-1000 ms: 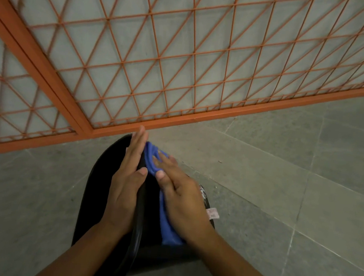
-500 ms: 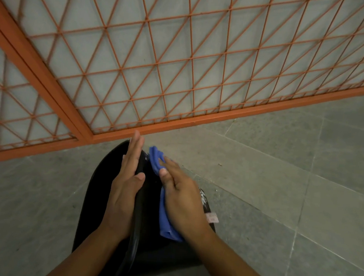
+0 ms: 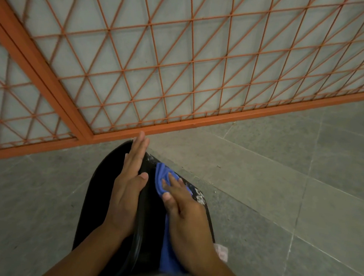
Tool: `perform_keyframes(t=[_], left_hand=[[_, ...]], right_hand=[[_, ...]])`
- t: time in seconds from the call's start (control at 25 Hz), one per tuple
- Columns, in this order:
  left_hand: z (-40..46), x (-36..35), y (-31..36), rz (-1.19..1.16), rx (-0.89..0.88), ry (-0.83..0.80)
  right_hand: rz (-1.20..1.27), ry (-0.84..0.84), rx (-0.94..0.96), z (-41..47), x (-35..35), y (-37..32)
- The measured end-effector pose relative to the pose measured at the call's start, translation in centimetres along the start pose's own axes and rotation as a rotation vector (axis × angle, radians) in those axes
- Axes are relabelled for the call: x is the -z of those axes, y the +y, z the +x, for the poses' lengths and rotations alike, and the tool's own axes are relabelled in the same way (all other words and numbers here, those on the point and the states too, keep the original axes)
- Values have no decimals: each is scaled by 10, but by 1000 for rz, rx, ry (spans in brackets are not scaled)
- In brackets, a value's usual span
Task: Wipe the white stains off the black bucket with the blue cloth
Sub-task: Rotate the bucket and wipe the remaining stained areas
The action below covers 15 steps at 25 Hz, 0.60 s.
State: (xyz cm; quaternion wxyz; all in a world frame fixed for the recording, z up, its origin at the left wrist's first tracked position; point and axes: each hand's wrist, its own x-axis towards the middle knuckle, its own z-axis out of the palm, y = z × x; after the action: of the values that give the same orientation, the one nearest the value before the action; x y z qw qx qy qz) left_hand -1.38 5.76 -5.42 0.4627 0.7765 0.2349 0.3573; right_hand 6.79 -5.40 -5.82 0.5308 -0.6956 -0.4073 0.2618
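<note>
Black bucket (image 3: 99, 199): lying on its side on the grey floor, its glossy dark wall facing up — the far end nearing the orange frame.
White stains (image 3: 198, 196): showing as speckled flecks along the bucket's right edge, with a fainter patch further up near the far end.
Blue cloth (image 3: 163, 179): lying bunched against the bucket's right side — one crumpled end showing by the stains, a long strip trailing down toward the near edge.
</note>
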Motion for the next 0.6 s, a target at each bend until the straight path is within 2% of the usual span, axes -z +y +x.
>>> perform_keyframes(t=[0.08, 0.24, 0.36, 0.44, 0.6], left_hand=[[2, 1, -2, 8, -2, -9], [0, 0, -2, 6, 1, -8], [-1, 3, -1, -5, -5, -19], [-1, 7, -3, -2, 21, -18], [-1, 5, -2, -12, 24, -20]], right_hand=[[31, -36, 28, 5, -3, 0], [117, 37, -45, 23, 0, 4], [55, -42, 54, 5, -7, -6], [68, -63, 52, 19, -8, -2], [85, 38, -40, 34, -2, 2]])
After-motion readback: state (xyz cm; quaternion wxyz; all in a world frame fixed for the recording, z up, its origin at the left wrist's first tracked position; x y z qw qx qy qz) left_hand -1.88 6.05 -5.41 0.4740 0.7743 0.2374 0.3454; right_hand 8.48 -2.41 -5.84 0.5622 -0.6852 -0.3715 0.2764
